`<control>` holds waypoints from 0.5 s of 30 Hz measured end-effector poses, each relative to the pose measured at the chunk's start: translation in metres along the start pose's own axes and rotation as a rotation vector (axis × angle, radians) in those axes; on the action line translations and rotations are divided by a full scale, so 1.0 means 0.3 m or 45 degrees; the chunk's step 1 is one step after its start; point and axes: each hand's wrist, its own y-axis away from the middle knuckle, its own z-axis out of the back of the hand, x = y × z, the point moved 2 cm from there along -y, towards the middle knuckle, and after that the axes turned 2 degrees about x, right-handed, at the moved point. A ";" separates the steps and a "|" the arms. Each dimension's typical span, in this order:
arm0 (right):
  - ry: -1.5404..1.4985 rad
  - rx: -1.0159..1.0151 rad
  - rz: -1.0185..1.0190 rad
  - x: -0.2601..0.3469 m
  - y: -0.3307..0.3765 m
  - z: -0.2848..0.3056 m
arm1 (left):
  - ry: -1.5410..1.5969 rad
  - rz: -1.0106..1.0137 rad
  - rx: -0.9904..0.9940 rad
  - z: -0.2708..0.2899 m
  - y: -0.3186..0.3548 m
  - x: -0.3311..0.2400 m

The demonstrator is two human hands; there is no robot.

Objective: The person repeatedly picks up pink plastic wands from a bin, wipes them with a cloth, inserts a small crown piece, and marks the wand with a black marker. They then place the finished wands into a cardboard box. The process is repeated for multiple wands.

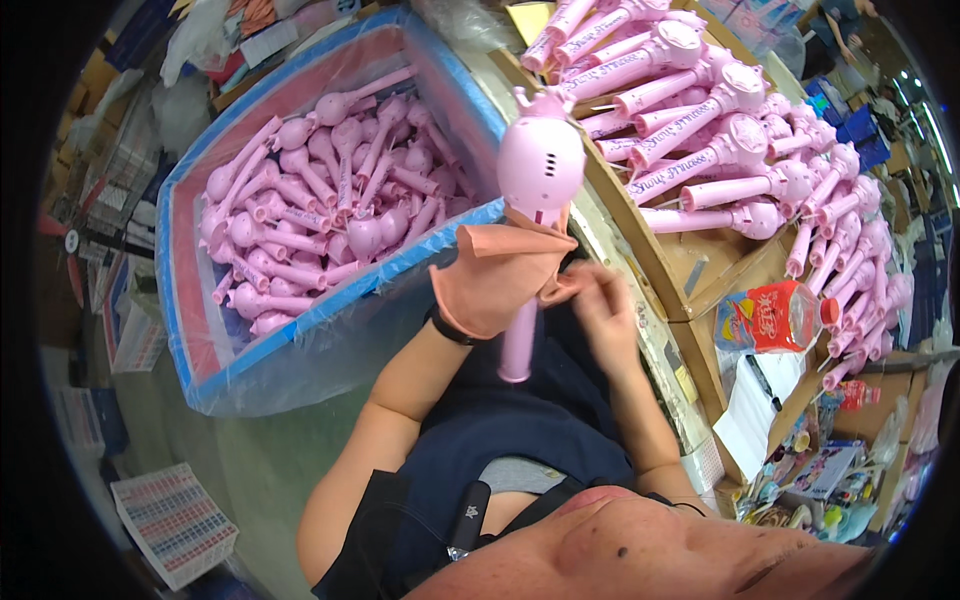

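A pink toy wand (541, 168) with a round head and a small crown stands upright in front of me, its handle pointing down toward my body. A peach-coloured cloth (500, 275) wraps around its neck, just below the head. My left hand is mostly hidden by this cloth and is closed around the wand through it; a black band (456, 330) circles that wrist. On the other side, my right hand (606, 312) has its fingers curled in at the cloth's edge, slightly blurred, and appears to pinch it.
To the left stands a large blue-rimmed bin (335, 395) lined with plastic, full of pink wands. On the right, more wands (700, 110) are piled on a cardboard-covered table (715, 275). A red-labelled bottle (775, 318), paper (745, 415) and a pen (763, 380) lie there.
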 end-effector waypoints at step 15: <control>-1.228 0.243 0.466 0.210 -0.372 0.003 | 0.795 0.541 0.448 -0.124 0.199 0.091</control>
